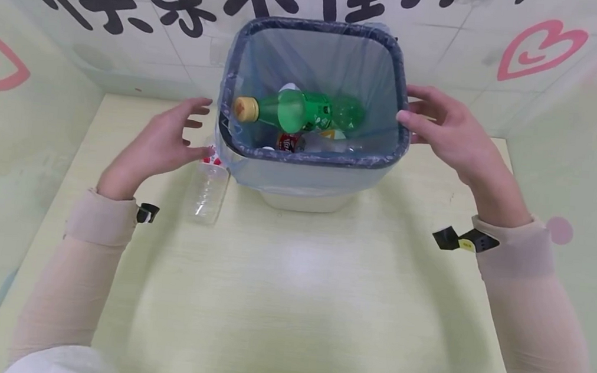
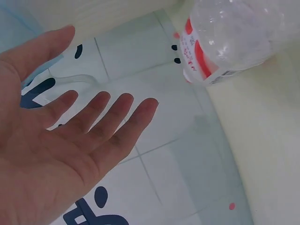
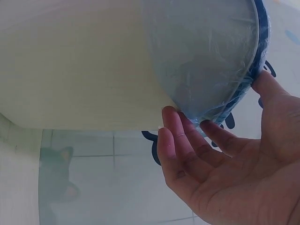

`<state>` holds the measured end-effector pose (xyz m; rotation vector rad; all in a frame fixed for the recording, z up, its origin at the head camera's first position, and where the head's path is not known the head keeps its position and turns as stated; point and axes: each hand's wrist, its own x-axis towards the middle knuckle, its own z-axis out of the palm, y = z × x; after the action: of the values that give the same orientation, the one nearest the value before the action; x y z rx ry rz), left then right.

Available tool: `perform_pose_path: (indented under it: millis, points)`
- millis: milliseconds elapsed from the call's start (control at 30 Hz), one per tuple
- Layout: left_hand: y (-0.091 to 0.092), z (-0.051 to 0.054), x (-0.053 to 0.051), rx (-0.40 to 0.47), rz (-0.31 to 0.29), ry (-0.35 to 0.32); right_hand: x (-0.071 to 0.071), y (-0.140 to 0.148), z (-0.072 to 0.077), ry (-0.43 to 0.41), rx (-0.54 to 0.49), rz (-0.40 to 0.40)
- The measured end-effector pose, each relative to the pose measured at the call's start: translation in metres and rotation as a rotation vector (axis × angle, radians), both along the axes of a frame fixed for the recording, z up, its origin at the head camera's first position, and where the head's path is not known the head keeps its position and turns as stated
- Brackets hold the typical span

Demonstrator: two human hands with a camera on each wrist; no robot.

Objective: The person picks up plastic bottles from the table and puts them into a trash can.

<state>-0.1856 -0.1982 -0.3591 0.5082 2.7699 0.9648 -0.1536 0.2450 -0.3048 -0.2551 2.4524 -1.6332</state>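
Observation:
A white trash can [image 1: 307, 204] stands at the back of the table, lined with a translucent blue bag [image 1: 304, 176] folded over its dark rim. Inside lie a green plastic bottle [image 1: 316, 111] with a yellow cap, a bottle with a red label [image 1: 287, 143] and other clear plastic. Off the can's left side, my left hand [image 1: 166, 139] hangs with fingers spread and nothing in them. A clear empty bottle [image 1: 208, 193] with a red-and-white label lies close by it. My right hand [image 1: 453, 129] touches the rim and bagged outer wall on the right, fingers loosely bent.
The pale wooden table [image 1: 289, 292] runs up to a light tiled backdrop [image 1: 203, 54] with black characters and pink hearts. Green-tinted side panels [image 1: 587, 176] flank the table. Small black devices are strapped at both wrists.

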Motion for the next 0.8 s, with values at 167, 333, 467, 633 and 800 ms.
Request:
perform_pose_path:
  millis: [167,333,467,633,800]
  points:
    - [-0.003,-0.008,0.001,-0.04,-0.014,0.003,0.001,0.0,0.0,-0.004,0.001,-0.003]
    - [-0.004,-0.014,0.003,-0.154,0.009,-0.01,0.001,-0.001,0.001,-0.015,0.028,-0.018]
    - [-0.003,-0.018,0.003,-0.191,0.033,-0.052,0.002,-0.002,0.002,-0.022,0.049,-0.02]
    - [-0.003,-0.027,0.002,-0.266,0.047,-0.092,0.002,-0.002,0.003,-0.026,0.052,-0.024]
    - [-0.003,-0.037,0.002,-0.334,0.055,-0.163,0.003,-0.003,0.003,-0.032,0.06,-0.031]
